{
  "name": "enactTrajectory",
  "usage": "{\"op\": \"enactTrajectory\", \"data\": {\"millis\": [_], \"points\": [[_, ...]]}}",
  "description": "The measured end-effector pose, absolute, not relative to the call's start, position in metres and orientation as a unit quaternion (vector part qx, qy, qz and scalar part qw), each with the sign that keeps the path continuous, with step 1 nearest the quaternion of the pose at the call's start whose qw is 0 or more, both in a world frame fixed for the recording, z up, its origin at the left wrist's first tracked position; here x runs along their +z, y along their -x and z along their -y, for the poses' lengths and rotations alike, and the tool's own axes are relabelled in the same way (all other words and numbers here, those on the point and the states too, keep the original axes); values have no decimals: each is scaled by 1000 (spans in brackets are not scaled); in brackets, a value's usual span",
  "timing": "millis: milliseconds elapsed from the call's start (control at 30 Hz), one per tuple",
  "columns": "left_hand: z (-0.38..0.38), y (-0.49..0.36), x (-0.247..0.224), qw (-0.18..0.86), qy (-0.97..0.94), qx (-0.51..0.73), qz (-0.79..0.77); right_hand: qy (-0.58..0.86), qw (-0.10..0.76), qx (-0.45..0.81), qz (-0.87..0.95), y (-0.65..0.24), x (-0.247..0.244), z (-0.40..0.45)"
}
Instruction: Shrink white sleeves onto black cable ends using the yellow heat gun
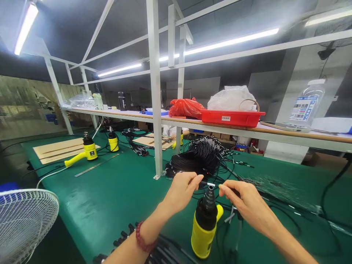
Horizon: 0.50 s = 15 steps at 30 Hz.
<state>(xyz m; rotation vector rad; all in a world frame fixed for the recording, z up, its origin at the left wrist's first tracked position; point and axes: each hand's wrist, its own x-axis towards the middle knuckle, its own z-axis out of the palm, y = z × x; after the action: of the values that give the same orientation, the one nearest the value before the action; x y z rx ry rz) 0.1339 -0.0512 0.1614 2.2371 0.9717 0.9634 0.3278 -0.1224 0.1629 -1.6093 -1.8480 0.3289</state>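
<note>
Both hands pinch a thin black cable with a short white sleeve [211, 184] on it, stretched level just above the nozzle of an upright yellow and black heat gun [203, 231]. My left hand [183, 189] grips the black part left of the sleeve. My right hand [242, 198] is closed on the other side, its fingertips at the cable's right part. The gun stands on the green table mat [118, 205]. A large bundle of black cables [198, 157] lies behind my hands, and more black cables [165, 249] lie under my left forearm.
A white post [155, 110] rises from the table behind my left hand. The shelf above holds a red tray [233, 118], a red bag [187, 108] and a bottle [305, 104]. More heat guns [89, 148] stand back left. A fan [26, 223] is at the left edge.
</note>
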Motion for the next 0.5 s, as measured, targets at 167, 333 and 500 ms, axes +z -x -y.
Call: {"op": "enactTrajectory", "data": {"millis": [167, 333, 500], "points": [[52, -136, 162, 301, -813, 391, -309, 595, 365, 151, 700, -330, 164, 119], [47, -127, 157, 263, -816, 377, -350, 637, 420, 216, 610, -378, 134, 106], [18, -76, 104, 169, -854, 186, -456, 775, 319, 211, 503, -451, 38, 120]]}}
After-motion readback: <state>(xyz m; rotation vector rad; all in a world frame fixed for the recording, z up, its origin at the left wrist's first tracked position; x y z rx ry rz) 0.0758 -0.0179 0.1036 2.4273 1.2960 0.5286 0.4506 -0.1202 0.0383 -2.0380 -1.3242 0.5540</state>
